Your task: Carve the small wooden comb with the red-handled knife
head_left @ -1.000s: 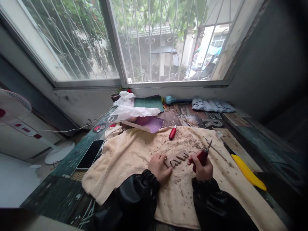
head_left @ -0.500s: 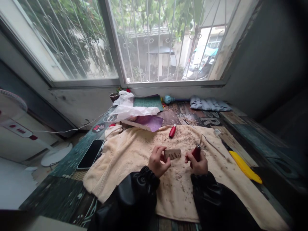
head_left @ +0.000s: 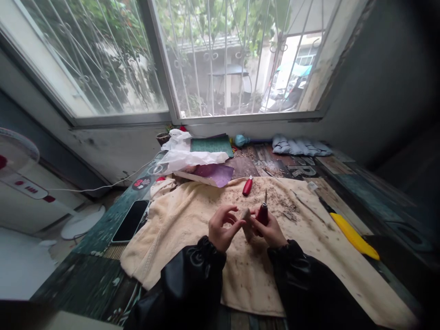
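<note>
small wood piece is up over the cream towel, pinched in the left hand grip, touching the right hand; that grip's clenched on a red-handled carving tool, blade up; spare red tool just behind, phone off left on the desk

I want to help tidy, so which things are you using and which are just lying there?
In use:
- left hand on the wooden piece
- right hand gripping the red-handled carving tool
- cream towel underneath, strewn with shavings

Lying about:
- second red-handled tool
- phone
- yellow object
- white plastic bag
- purple sheet
- green mat
</note>
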{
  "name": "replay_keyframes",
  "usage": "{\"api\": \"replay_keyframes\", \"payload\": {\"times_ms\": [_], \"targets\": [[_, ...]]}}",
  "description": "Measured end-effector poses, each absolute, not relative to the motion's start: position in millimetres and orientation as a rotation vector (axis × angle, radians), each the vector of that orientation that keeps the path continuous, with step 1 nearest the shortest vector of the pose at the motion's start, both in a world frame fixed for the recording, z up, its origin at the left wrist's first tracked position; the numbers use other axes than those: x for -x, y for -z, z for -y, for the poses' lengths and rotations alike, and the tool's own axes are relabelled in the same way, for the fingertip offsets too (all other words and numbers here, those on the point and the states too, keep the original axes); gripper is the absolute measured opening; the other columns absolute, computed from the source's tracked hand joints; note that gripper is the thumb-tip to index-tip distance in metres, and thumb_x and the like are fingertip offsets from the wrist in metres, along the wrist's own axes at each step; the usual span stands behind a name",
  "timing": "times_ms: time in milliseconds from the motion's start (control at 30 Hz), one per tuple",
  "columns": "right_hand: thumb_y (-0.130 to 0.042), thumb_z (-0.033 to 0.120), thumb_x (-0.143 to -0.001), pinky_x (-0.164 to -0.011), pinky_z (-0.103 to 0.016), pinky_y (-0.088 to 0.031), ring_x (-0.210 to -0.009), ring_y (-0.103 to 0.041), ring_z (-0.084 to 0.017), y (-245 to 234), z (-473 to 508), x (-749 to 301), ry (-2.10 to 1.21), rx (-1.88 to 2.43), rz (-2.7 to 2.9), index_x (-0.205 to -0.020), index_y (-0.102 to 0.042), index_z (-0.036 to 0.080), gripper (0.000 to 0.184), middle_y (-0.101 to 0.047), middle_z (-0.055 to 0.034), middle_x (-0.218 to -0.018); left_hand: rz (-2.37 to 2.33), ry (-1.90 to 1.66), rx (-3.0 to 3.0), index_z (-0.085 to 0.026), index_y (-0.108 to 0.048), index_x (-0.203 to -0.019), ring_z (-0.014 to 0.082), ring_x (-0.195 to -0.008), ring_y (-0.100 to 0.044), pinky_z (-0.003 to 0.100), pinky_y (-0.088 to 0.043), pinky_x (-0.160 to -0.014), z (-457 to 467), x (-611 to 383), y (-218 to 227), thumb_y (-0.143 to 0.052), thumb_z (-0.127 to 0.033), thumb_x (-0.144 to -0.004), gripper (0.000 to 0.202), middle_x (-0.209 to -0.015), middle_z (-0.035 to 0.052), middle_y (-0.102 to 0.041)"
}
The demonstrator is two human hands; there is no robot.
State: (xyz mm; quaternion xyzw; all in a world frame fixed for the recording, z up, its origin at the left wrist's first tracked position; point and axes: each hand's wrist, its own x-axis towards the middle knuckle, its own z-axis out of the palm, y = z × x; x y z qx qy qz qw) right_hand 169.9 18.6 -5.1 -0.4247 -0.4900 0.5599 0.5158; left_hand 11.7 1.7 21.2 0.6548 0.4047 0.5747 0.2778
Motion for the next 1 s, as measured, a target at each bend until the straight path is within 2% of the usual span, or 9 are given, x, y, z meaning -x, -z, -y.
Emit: {"api": "replay_keyframes", "payload": {"times_ms": [133,200,333,400,600,800,1000], "targets": [[-0.070,0.047,-0.061,-0.034,-0.020,-0.028,-0.035,-0.040,-0.006,9,-15,-174,-1.339,1.034,1.120,-0.086,-0.053,0.015,0.044,-0.050,0.0064,-0.047,-1.089,-1.756,-2.159,-0.019,-0.064,-0.078,0.0135,-0.060,-0.061,0.025,-0.049,-0.054,0,1,-11,-0.062,-0.024,-0.075,0.007,-0.071,0.0037,-0.066],[-0.070,0.047,-0.062,-0.034,-0.020,-0.027,-0.034,-0.039,-0.006,11,-14,-176,-1.341,1.041,1.107,-0.085,-0.052,0.016,0.043,-0.049,0.0070,-0.046,-1.020,-1.789,-2.379,-0.020,-0.066,-0.075,0.0144,-0.056,-0.061,0.026,-0.047,-0.052,2,7,-9,-0.062,-0.030,-0.075,0.011,-0.063,0.0024,-0.067],[-0.071,0.048,-0.058,-0.033,-0.020,-0.025,-0.033,-0.039,-0.007,14,-13,-179,-1.366,1.064,1.093,-0.082,-0.051,0.017,0.044,-0.048,0.0075,-0.042,-0.965,-1.647,-2.562,-0.020,-0.066,-0.065,0.0144,-0.047,-0.060,0.026,-0.043,-0.045,6,15,-14,-0.050,-0.048,-0.079,0.035,-0.052,0.0015,-0.064],[-0.072,0.048,-0.057,-0.033,-0.020,-0.025,-0.033,-0.039,-0.007,15,-13,-180,-1.373,1.072,1.085,-0.082,-0.051,0.017,0.044,-0.048,0.0075,-0.042,-0.918,-1.615,-2.600,-0.020,-0.066,-0.063,0.0141,-0.046,-0.060,0.026,-0.042,-0.044,7,16,-16,-0.045,-0.050,-0.081,0.040,-0.051,0.0017,-0.064],[-0.072,0.048,-0.057,-0.032,-0.020,-0.025,-0.033,-0.041,-0.009,15,-11,-181,-1.372,1.082,1.088,-0.080,-0.051,0.017,0.044,-0.048,0.0066,-0.041,-0.747,-1.700,-2.539,-0.018,-0.062,-0.065,0.0138,-0.050,-0.057,0.027,-0.042,-0.048,8,10,-15,-0.040,-0.037,-0.087,0.036,-0.054,0.0033,-0.062],[-0.070,0.047,-0.061,-0.033,-0.020,-0.024,-0.034,-0.041,-0.008,12,-7,-178,-1.323,1.092,1.096,-0.080,-0.053,0.017,0.039,-0.051,0.0051,-0.044,-1.105,-1.538,-2.122,-0.017,-0.058,-0.071,0.0153,-0.062,-0.054,0.030,-0.045,-0.058,8,-2,-1,-0.029,-0.030,-0.089,0.037,-0.066,0.0070,-0.058],[-0.069,0.045,-0.063,-0.032,-0.019,-0.021,-0.033,-0.038,-0.006,9,0,-172,-1.279,1.088,1.083,-0.082,-0.053,0.017,0.038,-0.050,0.0063,-0.044,-1.181,-1.539,-2.000,-0.016,-0.055,-0.077,0.0127,-0.061,-0.051,0.026,-0.044,-0.059,4,-7,8,-0.026,-0.022,-0.089,0.032,-0.066,0.0032,-0.051]]}}
